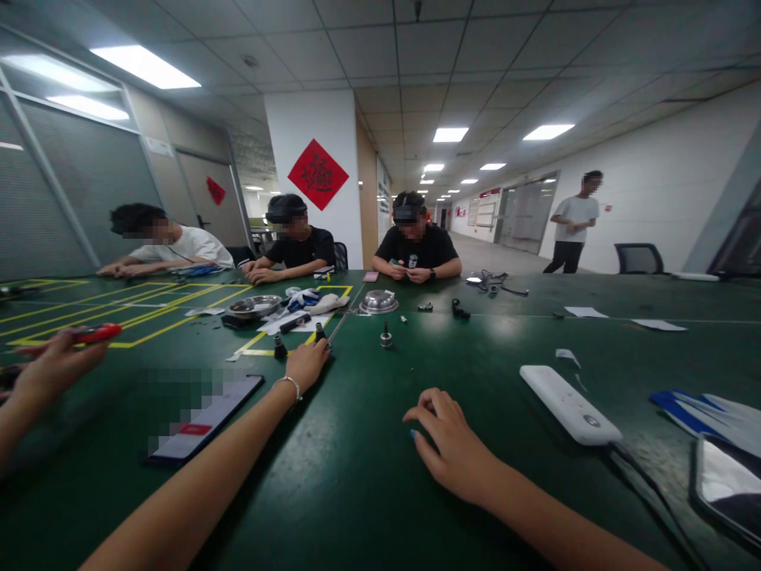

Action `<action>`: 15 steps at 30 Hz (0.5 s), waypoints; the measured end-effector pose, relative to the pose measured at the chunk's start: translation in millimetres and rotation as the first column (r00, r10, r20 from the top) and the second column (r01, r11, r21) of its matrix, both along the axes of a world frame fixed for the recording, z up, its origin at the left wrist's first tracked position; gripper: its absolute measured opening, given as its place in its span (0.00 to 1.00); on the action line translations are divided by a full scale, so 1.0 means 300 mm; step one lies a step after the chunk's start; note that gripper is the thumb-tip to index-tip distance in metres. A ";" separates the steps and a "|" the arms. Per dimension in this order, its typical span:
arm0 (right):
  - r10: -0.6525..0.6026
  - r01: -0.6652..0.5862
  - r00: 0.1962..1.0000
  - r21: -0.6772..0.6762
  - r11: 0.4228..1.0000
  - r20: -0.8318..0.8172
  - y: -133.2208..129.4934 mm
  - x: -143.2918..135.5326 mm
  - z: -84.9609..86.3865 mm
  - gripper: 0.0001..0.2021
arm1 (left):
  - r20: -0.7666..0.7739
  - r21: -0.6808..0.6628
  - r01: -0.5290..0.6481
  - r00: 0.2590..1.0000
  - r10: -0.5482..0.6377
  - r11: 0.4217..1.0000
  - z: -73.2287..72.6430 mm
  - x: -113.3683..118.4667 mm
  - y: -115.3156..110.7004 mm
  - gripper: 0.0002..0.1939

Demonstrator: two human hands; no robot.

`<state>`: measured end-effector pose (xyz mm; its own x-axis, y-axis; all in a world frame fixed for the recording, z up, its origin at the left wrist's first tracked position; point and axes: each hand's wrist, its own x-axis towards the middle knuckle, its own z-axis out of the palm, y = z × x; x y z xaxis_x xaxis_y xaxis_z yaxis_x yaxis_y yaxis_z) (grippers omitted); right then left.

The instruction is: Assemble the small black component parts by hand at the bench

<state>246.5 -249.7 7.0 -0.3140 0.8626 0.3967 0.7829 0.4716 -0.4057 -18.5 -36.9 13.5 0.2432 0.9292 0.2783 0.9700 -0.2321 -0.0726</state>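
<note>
My left hand [307,365], with a bracelet at the wrist, reaches over the green table [333,492] and has its fingers at a small black cone-shaped part [319,332]. A similar black part [280,347] stands just left of it. My right hand [447,444] hovers or rests over the table at the centre right, fingers apart and slightly curled, holding nothing. Between and beyond both hands stands a small metal part with a thin stem [386,336]. Farther back lies a shiny metal dish [379,302].
Another person's hand [51,365] holds a red tool [100,333] at left. A phone [205,420] lies beside my left forearm. On the right are a white power strip [567,403], a glove [713,416] and another phone [728,484]. Three people sit opposite; one stands farther back.
</note>
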 end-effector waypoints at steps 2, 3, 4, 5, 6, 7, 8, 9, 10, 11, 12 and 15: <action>0.003 -0.003 1.000 -0.007 1.000 0.002 0.001 0.002 -0.004 0.12 | 0.006 0.003 0.004 1.000 -0.004 1.000 -0.002 -0.002 -0.009 0.16; 0.007 -0.007 1.000 -0.010 1.000 0.002 0.001 0.003 -0.005 0.12 | 0.009 0.003 0.007 1.000 -0.007 1.000 -0.004 -0.002 -0.014 0.16; 0.008 -0.008 1.000 -0.012 1.000 0.001 0.001 0.004 -0.005 0.11 | 0.011 0.003 0.013 1.000 -0.013 1.000 -0.007 -0.002 -0.020 0.17; 0.008 -0.008 1.000 -0.013 1.000 0.000 0.001 0.004 -0.005 0.11 | 0.016 -0.001 0.024 1.000 -0.024 1.000 -0.010 -0.001 -0.027 0.18; 0.003 -0.003 1.000 -0.013 1.000 0.001 0.001 0.005 -0.004 0.11 | 0.028 -0.008 0.039 0.999 -0.039 0.999 -0.013 0.001 -0.034 0.20; -0.003 0.003 1.000 -0.012 1.000 0.003 0.002 0.005 -0.004 0.11 | 0.046 -0.017 0.059 0.997 -0.058 0.998 -0.016 0.006 -0.041 0.22; -0.009 0.009 1.000 -0.013 1.000 0.007 0.003 0.005 -0.004 0.12 | 0.070 -0.027 0.084 0.994 -0.082 0.996 -0.018 0.011 -0.048 0.24; -0.013 0.014 1.000 -0.015 1.000 0.012 0.004 0.005 -0.005 0.12 | 0.101 -0.040 0.112 0.989 -0.107 0.993 -0.020 0.019 -0.056 0.25; -0.015 0.016 1.000 -0.019 1.000 0.017 0.006 0.004 -0.006 0.12 | 0.132 -0.056 0.141 0.982 -0.133 0.988 -0.020 0.028 -0.064 0.26; -0.013 0.013 1.000 -0.023 1.000 0.021 0.007 0.004 -0.008 0.12 | 0.160 -0.073 0.170 0.975 -0.156 0.983 -0.020 0.039 -0.072 0.25; -0.010 0.010 1.000 -0.025 1.000 0.025 0.009 0.004 -0.009 0.12 | 0.181 -0.090 0.195 0.968 -0.176 0.977 -0.018 0.051 -0.081 0.24; -0.014 0.014 0.999 -0.007 1.000 0.033 0.010 0.005 -0.008 0.13 | 0.213 -0.127 0.252 0.951 -0.222 0.959 -0.013 0.088 -0.114 0.22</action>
